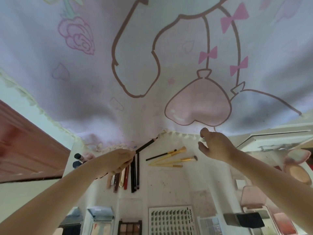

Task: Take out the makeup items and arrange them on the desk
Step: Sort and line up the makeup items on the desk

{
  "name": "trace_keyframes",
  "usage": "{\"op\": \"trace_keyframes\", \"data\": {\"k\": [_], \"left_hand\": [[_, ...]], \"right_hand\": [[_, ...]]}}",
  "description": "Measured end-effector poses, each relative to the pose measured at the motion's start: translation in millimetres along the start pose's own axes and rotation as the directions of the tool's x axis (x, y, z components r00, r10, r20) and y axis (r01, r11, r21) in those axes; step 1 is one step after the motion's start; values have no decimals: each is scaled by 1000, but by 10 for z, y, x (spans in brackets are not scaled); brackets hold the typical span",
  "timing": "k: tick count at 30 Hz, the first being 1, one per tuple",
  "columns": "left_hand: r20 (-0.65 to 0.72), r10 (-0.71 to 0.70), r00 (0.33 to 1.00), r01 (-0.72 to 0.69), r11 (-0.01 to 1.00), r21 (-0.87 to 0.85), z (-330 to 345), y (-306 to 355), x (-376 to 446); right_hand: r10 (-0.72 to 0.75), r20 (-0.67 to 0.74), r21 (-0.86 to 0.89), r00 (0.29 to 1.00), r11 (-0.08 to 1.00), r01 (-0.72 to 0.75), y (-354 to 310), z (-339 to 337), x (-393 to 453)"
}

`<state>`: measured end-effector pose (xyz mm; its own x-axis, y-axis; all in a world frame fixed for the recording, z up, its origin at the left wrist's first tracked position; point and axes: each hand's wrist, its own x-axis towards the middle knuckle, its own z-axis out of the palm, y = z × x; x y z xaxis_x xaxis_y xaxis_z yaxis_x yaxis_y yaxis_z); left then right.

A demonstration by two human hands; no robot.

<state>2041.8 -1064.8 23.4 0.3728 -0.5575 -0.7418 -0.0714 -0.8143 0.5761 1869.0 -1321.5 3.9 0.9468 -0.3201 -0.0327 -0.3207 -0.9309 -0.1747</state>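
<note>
My left hand (pixel 122 159) pinches a dark makeup pencil (pixel 147 145), its sharpened tip pointing up and right toward the frilled cloth edge. It hovers over a row of pencils and lipsticks (pixel 126 176) lying side by side on the white desk (pixel 169 189). My right hand (pixel 215 146) is raised to the right of several gold-handled brushes (pixel 169 158), fingers curled; something small and pale seems pinched at its fingertips, but it is too small to make out.
A large pink-printed cloth (pixel 152 65) hangs over the back of the desk. Palettes (pixel 129 227), a white lash tray (pixel 171 221) and boxes line the front edge. Compacts (pixel 298 172) lie at the right, two dark-capped bottles (pixel 77 160) at the left.
</note>
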Motion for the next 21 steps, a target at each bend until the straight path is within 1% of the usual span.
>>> {"op": "trace_keyframes", "data": {"k": [2,3,5,8,10,12,17,21], "left_hand": [[3,88,996,-88,993,75,148,82,-2],[1,114,993,-114,989,94,216,120,2],[-21,129,991,-126,986,108,289,164,-29],[-45,149,988,-140,976,165,311,150,-73],[-41,160,986,-151,974,168,318,137,-108],[-26,161,987,-155,976,152,330,117,-127],[-44,180,983,-168,967,194,337,63,-101],[-12,167,986,-162,969,188,336,64,-125]], "right_hand": [[-41,90,173,995,985,25,-253,4,53],[-87,113,249,990,967,57,-357,-4,94],[-134,122,336,983,938,86,-486,-43,135],[-163,57,362,985,923,131,-518,-7,147],[-175,15,359,984,920,159,-527,65,156],[-184,24,365,983,916,163,-557,117,163],[-227,-1,412,974,888,207,-664,153,140],[-232,3,408,973,888,211,-693,160,138]]}}
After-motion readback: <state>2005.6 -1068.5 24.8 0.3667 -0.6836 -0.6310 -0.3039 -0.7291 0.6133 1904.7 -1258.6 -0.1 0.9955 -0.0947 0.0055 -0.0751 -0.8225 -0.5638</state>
